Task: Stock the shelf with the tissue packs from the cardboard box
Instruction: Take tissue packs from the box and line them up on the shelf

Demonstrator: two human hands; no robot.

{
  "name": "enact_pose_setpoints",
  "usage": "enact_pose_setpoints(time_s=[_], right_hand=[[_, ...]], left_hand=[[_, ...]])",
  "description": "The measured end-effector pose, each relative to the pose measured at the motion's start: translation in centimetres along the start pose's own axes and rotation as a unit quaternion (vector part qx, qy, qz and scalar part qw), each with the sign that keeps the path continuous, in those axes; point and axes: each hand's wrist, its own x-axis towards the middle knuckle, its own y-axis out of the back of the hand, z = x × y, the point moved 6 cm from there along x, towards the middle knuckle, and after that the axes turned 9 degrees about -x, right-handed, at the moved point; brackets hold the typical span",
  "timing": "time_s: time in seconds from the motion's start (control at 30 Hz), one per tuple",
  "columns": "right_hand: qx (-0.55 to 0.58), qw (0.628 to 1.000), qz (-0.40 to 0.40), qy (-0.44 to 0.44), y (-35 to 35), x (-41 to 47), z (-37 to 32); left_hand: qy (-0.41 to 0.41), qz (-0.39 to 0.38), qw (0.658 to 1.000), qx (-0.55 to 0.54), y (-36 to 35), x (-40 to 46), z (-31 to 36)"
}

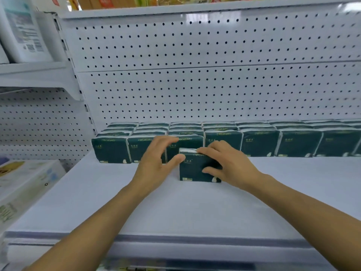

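White store shelving with a pegboard back panel [195, 90], and the shelf [175, 208] itself is mostly bare toward the front. Along the back, from about 9 to 3 o'clock, sits a row of dark green tissue packs [259, 142], several deep. One tissue pack [195, 169] stands alone just in front of that row, dead centre. The right hand [228, 163] is gripping it from 3 o'clock, fingers over the top and thumb on the front face. The left hand [156, 161] is loose and spread at its 9 o'clock side, thumb touching the pack's edge, holding nothing. Looks like the placing step: next it needs sliding back flush against the row. The cardboard box isn't in shot.
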Motion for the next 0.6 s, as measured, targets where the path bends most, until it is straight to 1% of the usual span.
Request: enact_pose_setpoints(time_s=[0.07, 0.1, 0.13, 0.2, 0.3, 0.37, 0.43, 0.5, 0.6], right_hand=[[-0.002, 0.999, 0.025, -0.023, 0.4, -1.4, 1.8], [-0.012, 0.999, 0.037, -0.031, 0.7, -1.9, 2.7], [-0.024, 0.998, 0.042, -0.041, 0.9, -2.3, 3.6], [-0.046, 0.996, 0.041, -0.066, 0.8, -2.6, 5.2], [-0.069, 0.992, 0.052, -0.093, 0.5, -2.4, 6.5], [-0.075, 0.990, 0.061, -0.100, 0.1, -1.9, 6.8], [-0.075, 0.989, 0.052, -0.116, -0.3, -1.4, 6.9], [-0.077, 0.987, 0.045, -0.135, -0.6, -1.1, 7.1], [-0.084, 0.982, 0.044, -0.161, -0.8, -1.0, 7.0]], left_hand=[[-0.053, 0.047, 0.993, 0.094, 0.4, 0.7, 0.2], [-0.071, 0.058, 0.985, 0.143, 0.4, 1.2, 0.1], [-0.089, 0.054, 0.975, 0.197, 0.2, 1.8, -0.2], [-0.115, 0.013, 0.946, 0.302, -1.1, 2.8, -1.1], [-0.118, -0.039, 0.902, 0.412, -2.8, 3.9, -2.5], [-0.116, -0.050, 0.882, 0.454, -3.4, 4.5, -3.2], [-0.115, -0.048, 0.869, 0.479, -3.6, 4.9, -3.6], [-0.120, -0.045, 0.863, 0.488, -3.7, 5.1, -3.9], [-0.131, -0.046, 0.863, 0.485, -4.1, 5.3, -3.9]])
